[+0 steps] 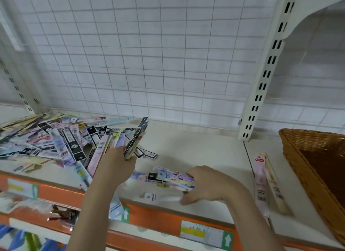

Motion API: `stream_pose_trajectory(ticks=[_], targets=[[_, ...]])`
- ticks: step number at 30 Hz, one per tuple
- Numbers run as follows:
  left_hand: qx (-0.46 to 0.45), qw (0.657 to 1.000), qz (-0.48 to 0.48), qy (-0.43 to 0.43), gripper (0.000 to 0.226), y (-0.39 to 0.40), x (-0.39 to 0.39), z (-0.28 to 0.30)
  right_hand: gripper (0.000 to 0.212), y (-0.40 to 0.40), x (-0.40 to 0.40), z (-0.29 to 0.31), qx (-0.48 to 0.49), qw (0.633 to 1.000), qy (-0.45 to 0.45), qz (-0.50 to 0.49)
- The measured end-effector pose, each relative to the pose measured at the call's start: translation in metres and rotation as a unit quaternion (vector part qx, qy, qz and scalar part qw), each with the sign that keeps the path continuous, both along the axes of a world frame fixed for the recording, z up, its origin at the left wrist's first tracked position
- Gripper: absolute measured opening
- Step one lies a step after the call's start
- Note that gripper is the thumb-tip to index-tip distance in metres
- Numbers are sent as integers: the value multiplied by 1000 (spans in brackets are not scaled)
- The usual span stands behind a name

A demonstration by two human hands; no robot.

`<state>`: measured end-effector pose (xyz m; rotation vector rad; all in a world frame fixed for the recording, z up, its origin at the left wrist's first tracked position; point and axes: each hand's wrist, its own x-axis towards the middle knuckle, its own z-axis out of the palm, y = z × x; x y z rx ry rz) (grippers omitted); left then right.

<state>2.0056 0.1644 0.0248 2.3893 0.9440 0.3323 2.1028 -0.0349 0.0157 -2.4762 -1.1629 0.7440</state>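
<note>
A big loose heap of long flat toothbrush packs (56, 138) covers the left of the cream shelf (196, 149). My left hand (117, 164) grips a few dark packs (137, 138) by their lower ends, holding them upright above the shelf. My right hand (209, 183) holds a bundle of pastel packs (171, 177) lying flat on the shelf near its front edge. One clear pack (158, 197) lies just under that hand.
A brown wicker basket (315, 168) stands at the right. Two packs (267, 183) lie beside it. A white wire grid (149, 54) backs the shelf, with slotted uprights (265, 73). An orange price rail (153, 217) runs along the front; lower shelves hold more goods.
</note>
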Motion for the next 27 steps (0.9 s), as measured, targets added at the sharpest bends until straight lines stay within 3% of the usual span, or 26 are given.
stream_pose_trajectory(ticks=[13,22,27], targets=[[19,996,56,-59,26,6,-36,1,15,12,14,11,143,983,-45,-101],[33,987,121,-97,20,25,-73,0,36,63,-1,-4,117,989,-39,-76],[12,987,124,-100,19,48,-85,-1,34,94,-11,-11,104,992,-47,-47]])
